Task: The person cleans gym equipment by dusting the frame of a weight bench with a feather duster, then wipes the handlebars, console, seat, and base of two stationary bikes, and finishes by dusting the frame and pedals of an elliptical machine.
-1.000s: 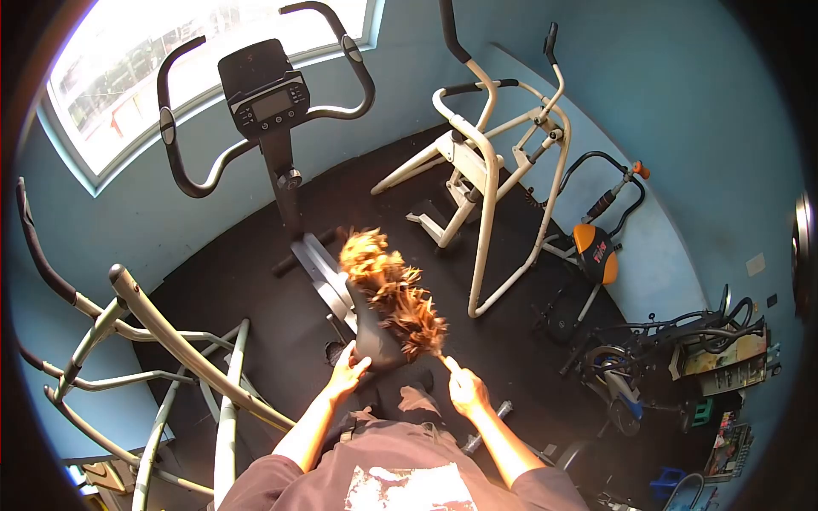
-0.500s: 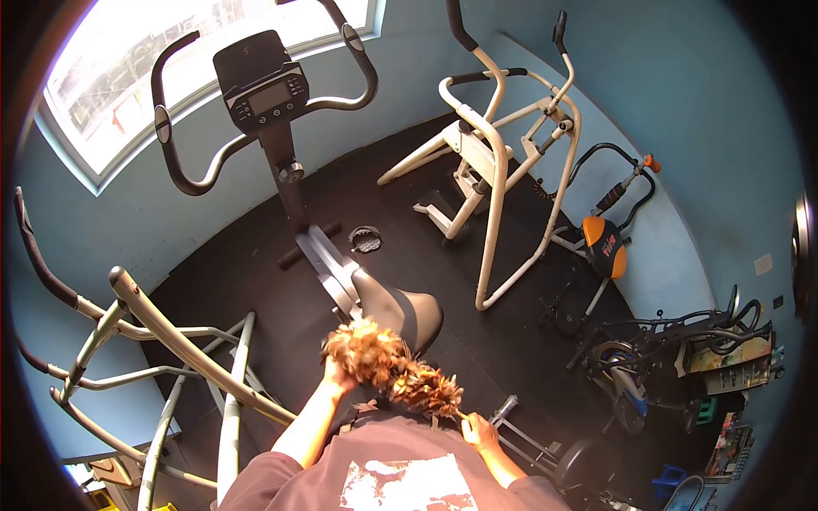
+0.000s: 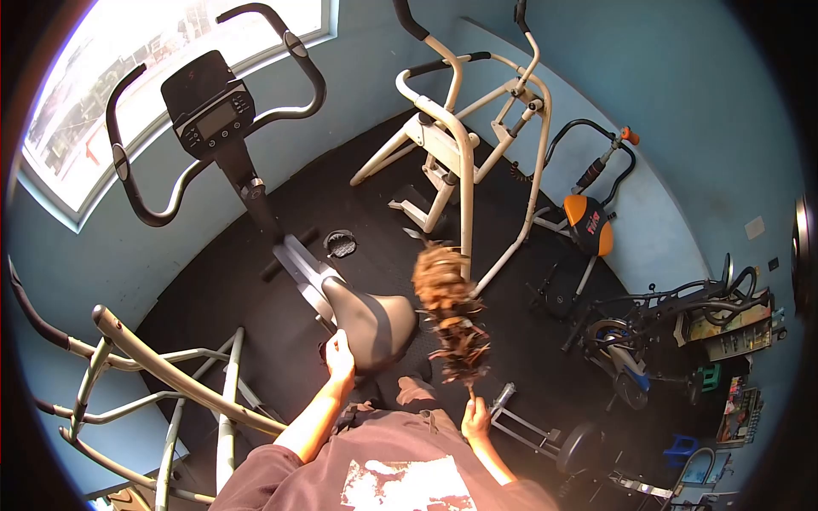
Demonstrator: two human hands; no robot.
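Note:
A brown feather duster (image 3: 450,311) stands nearly upright, slightly blurred, with its thin handle in my right hand (image 3: 476,419), whose fingers are wrapped round it. My left hand (image 3: 339,356) is beside the tan bike seat (image 3: 371,324), at its left edge; its fingers are partly in glare, and whether they grip anything is unclear. The seat belongs to an exercise bike whose dark console (image 3: 204,106) and curved handlebars rise at the upper left, near the window.
A white-framed exercise machine (image 3: 467,162) stands beyond the duster. An orange and black bike (image 3: 588,226) is at the right, with another bike (image 3: 620,362) nearer. Pale metal bars (image 3: 183,375) rise at the lower left. A weight-plate bench (image 3: 582,447) is at my right.
The duster has swung up and right, away from my left hand, and now points upward. My left hand no longer touches its feathers and is beside the seat. The view has shifted.

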